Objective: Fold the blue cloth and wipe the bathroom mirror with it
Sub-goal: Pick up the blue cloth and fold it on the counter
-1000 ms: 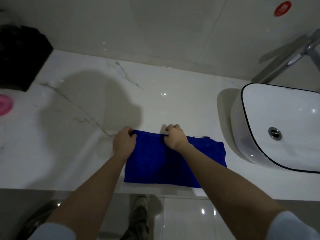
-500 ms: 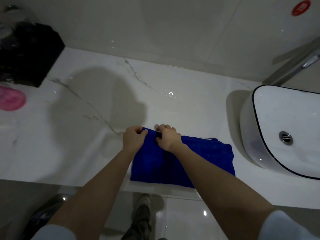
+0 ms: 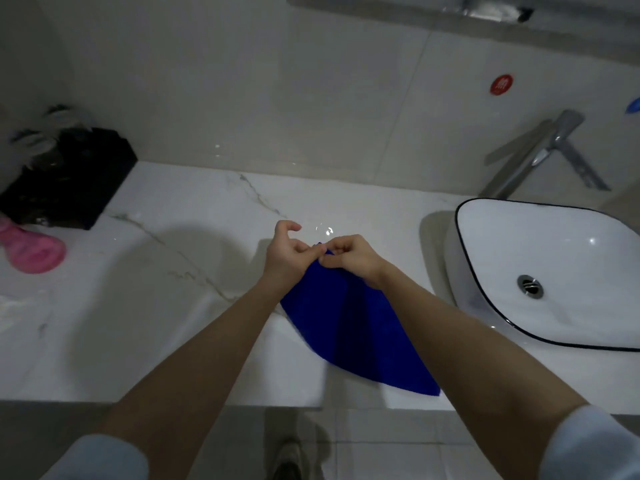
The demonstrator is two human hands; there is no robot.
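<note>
nearest, at 6 o'clock, one shoe (image 3: 287, 459) stands on the floor below the table (image 3: 138, 323) edge. on the table, just past that edge, the blue cloth (image 3: 356, 337) fans out from a raised peak. its lower hem trails toward 5 o'clock and rests on the marble.

both hands meet at the peak. the right hand (image 3: 353, 259) pinches the top of the cloth between thumb and fingertips. the left hand (image 3: 285, 258) is curled against the same point and appears to pinch it too, with its index finger lifted free.

step in hand, by judgement: gathering the corners for a further fold. wiping is not yet begun.

procedure: match the corners before closing the pinch. lift until the hem clears the marble, then lay the cloth flat and press the crease. keep the hem away from the basin (image 3: 491, 244) at 3 o'clock, which may be wet.

beyond, a faucet (image 3: 554, 147) stands at 2 o'clock. a black box (image 3: 69, 178) sits at 10 o'clock, with a pink object (image 3: 31, 247) at 9 o'clock. the mirror is not identifiable; a ledge (image 3: 450, 12) crosses at 12 o'clock.
</note>
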